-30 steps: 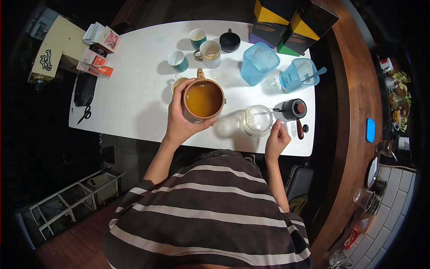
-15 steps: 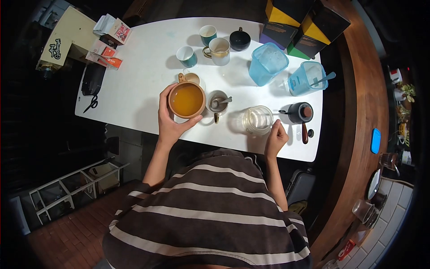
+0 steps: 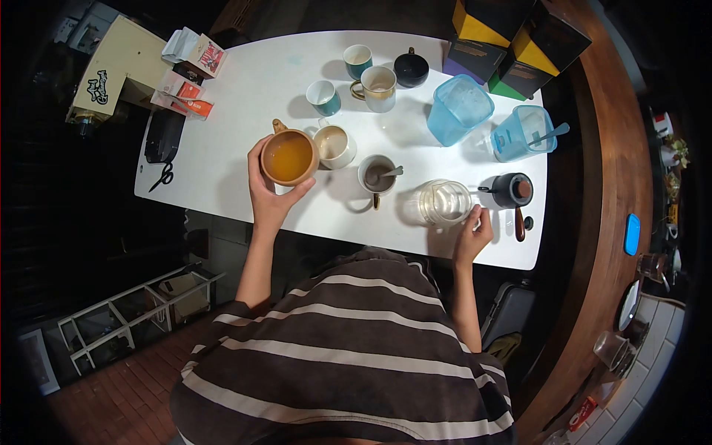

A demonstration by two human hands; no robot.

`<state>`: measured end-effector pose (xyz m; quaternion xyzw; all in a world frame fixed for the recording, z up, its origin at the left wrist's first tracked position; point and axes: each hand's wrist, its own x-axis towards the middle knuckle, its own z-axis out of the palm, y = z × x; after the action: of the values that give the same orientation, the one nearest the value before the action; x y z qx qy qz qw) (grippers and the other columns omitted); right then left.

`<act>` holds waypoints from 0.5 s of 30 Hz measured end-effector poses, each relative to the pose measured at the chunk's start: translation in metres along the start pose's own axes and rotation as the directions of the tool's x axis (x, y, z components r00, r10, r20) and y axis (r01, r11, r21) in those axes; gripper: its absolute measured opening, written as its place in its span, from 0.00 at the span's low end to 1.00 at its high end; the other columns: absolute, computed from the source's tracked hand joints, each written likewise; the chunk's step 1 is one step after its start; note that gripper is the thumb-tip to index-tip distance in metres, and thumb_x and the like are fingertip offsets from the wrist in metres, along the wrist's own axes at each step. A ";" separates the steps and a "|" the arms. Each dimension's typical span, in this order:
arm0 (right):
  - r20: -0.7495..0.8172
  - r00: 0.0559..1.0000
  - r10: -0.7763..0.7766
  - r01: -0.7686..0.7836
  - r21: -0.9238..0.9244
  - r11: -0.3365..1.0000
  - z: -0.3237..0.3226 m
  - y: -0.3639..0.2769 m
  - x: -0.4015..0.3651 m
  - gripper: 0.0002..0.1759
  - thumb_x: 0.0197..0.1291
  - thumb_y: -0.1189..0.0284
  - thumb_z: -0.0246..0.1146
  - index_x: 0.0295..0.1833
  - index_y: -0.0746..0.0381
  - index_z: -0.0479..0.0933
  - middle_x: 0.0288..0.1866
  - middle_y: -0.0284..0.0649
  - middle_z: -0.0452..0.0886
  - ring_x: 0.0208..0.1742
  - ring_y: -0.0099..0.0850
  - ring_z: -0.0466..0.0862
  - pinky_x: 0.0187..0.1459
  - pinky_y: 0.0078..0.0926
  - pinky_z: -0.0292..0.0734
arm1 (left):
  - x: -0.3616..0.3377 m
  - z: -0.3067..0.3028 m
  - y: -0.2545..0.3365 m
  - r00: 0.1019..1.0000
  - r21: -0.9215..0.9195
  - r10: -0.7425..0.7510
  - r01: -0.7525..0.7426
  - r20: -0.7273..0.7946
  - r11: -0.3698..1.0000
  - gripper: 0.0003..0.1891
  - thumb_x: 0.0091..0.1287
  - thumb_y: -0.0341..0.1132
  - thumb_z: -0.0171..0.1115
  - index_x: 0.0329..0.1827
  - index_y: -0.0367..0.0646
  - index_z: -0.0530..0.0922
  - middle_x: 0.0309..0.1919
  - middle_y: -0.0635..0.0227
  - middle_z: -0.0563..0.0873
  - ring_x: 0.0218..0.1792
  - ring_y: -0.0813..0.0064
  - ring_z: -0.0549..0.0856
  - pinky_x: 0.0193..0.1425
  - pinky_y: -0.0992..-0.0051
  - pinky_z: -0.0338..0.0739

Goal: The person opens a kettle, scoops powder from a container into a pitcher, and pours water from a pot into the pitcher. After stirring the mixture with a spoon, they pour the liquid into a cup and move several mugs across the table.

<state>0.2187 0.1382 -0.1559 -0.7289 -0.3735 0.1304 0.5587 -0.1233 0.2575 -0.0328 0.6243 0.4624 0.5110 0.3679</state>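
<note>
My left hand [image 3: 273,194] is wrapped round a brown cup [image 3: 289,157] of amber liquid, held up over the white table. A cream cup [image 3: 335,146] stands just right of it. Further right is a mug [image 3: 377,175] with a spoon in it. My right hand [image 3: 475,231] has its fingers pinched at the near right side of a glass jug [image 3: 443,202], probably on its handle. Beside the jug stands a dark pot [image 3: 512,190] with a brown knob.
The white table [image 3: 230,159] also bears a gold-handled mug [image 3: 379,89], teal cups [image 3: 324,98], a black cup [image 3: 411,68], two blue containers [image 3: 460,110], black boxes [image 3: 475,55] at the back right, and scissors [image 3: 162,176] with packets at the left.
My left hand has moved the brown cup a little left, so more of the cream cup shows. The table and its items appear shifted slightly right, and my right hand stays at the jug.
</note>
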 end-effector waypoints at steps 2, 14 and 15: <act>-0.044 0.997 -0.058 0.055 -0.052 0.997 0.002 -0.007 -0.002 0.15 0.76 0.72 0.56 0.35 0.70 0.72 0.25 0.41 0.70 0.29 0.29 0.70 0.33 0.30 0.67 | 0.007 -0.012 -0.013 1.000 0.000 0.004 -0.004 -0.007 1.000 0.48 0.49 0.27 0.83 0.73 0.41 0.62 0.66 0.60 0.73 0.68 0.67 0.75 0.75 0.65 0.70; -0.195 0.895 -0.401 0.258 -0.505 0.823 0.004 -0.075 -0.026 0.07 0.72 0.75 0.57 0.48 0.69 0.73 0.49 0.50 0.73 0.54 0.47 0.75 0.55 0.44 0.70 | 0.097 -0.084 -0.106 0.999 0.013 -0.019 0.019 0.038 1.000 0.47 0.53 0.27 0.82 0.74 0.41 0.61 0.67 0.60 0.73 0.69 0.67 0.75 0.76 0.65 0.70; -0.202 0.882 -0.425 0.270 -0.524 0.808 0.007 -0.085 -0.030 0.07 0.72 0.75 0.57 0.48 0.68 0.73 0.48 0.50 0.73 0.53 0.47 0.75 0.54 0.43 0.71 | 0.107 -0.089 -0.116 0.998 0.003 -0.037 0.037 0.054 0.999 0.46 0.54 0.27 0.81 0.74 0.41 0.60 0.67 0.59 0.73 0.70 0.67 0.75 0.76 0.65 0.70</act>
<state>0.1602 0.1310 -0.0879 -0.7736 -0.4302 -0.1883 0.4255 -0.2281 0.3932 -0.0910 0.6296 0.4643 0.4867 0.3888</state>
